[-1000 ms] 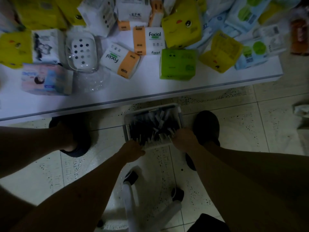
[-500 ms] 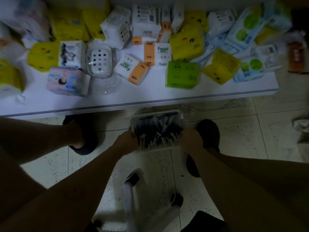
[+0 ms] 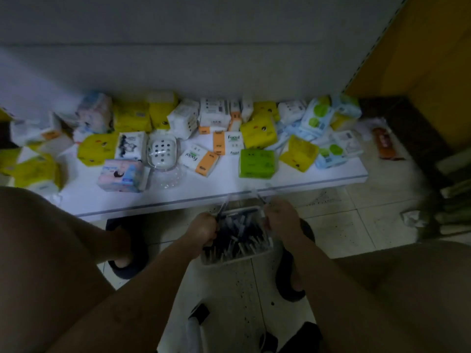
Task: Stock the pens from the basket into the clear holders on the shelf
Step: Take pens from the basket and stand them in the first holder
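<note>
The white shelf [image 3: 102, 200] is running across the middle of the frame, littered with tissue packs [image 3: 257, 163], and no clear holder is showing plainly among them. Just below its front edge, at lower centre, the basket [image 3: 229, 261] is sitting between the person's two hands, its long side running left to right and its pens [image 3: 237, 233] lying in a dark heap. The left hand [image 3: 202, 231] is curling its fingers on the basket's left edge and the right hand [image 3: 280, 220] is gripping the right edge. Thin blurred streaks are rising from both hands, and it cannot be told whether they are handles or pens. By this judgement the basket is lying evenly between the hands, directly beneath the shelf edge, so any lift is calling for both alike.
</note>
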{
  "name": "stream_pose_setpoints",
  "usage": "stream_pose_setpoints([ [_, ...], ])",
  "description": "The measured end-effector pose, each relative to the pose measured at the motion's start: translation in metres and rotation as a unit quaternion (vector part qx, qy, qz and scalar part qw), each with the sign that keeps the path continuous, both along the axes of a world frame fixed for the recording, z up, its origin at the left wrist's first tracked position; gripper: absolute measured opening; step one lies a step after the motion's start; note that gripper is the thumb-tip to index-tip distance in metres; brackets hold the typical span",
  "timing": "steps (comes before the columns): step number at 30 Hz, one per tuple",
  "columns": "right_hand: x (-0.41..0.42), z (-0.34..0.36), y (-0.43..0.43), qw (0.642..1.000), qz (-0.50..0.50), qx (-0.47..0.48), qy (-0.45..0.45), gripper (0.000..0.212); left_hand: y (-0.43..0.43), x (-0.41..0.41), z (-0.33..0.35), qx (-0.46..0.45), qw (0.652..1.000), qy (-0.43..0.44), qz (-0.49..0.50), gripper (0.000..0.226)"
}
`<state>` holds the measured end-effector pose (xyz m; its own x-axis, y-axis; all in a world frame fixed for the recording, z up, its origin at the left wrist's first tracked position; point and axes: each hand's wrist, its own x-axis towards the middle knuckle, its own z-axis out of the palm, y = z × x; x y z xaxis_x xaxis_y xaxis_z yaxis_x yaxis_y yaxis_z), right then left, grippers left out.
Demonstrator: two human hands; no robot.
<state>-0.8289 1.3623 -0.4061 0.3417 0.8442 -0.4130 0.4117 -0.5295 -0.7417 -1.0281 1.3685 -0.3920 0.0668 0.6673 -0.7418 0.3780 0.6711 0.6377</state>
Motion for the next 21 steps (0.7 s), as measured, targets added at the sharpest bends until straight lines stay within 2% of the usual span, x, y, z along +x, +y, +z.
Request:
stream_pose_setpoints([
  [2, -0.01, 0.027, 0.0, 0.998, 0.016, 0.021, 0.049, 0.025, 0.001, 0.003, 0.017, 0.054, 0.998, 0.0, 0.021, 0.026],
  [4, -0.02, 0.05, 0.003, 0.995, 0.022, 0.038, 0.093, 0.019, 0.0, 0.0, 0.038, 0.127, 0.99, -0.037, 0.056, 0.02],
  [6, -0.027, 0.073, 0.009, 0.991, 0.008, 0.066, 0.118, 0.017, 0.004, -0.005, 0.066, 0.179, 0.98, -0.077, 0.05, 0.018],
  [9, -0.038, 0.113, 0.012, 0.98, -0.002, 0.107, 0.17, 0.021, 0.018, -0.008, 0.112, 0.183, 0.968, -0.147, 0.086, 0.014],
  [11, -0.047, 0.14, 0.011, 0.975, 0.035, 0.152, 0.157, 0.021, 0.025, -0.007, 0.141, 0.218, 0.961, -0.145, 0.085, 0.017],
  [14, -0.064, 0.182, 0.013, 0.962, 0.094, 0.233, 0.109, 0.028, 0.026, -0.006, 0.178, 0.328, 0.932, -0.148, 0.046, 0.019],
  [18, -0.085, 0.236, 0.012, 0.927, 0.139, 0.315, 0.15, 0.023, 0.022, -0.017, 0.225, 0.45, 0.875, -0.178, 0.02, 0.022],
  [21, -0.098, 0.262, 0.015, 0.911, 0.137, 0.337, 0.193, 0.019, 0.023, -0.03, 0.252, 0.486, 0.857, -0.166, 0.043, 0.018],
])
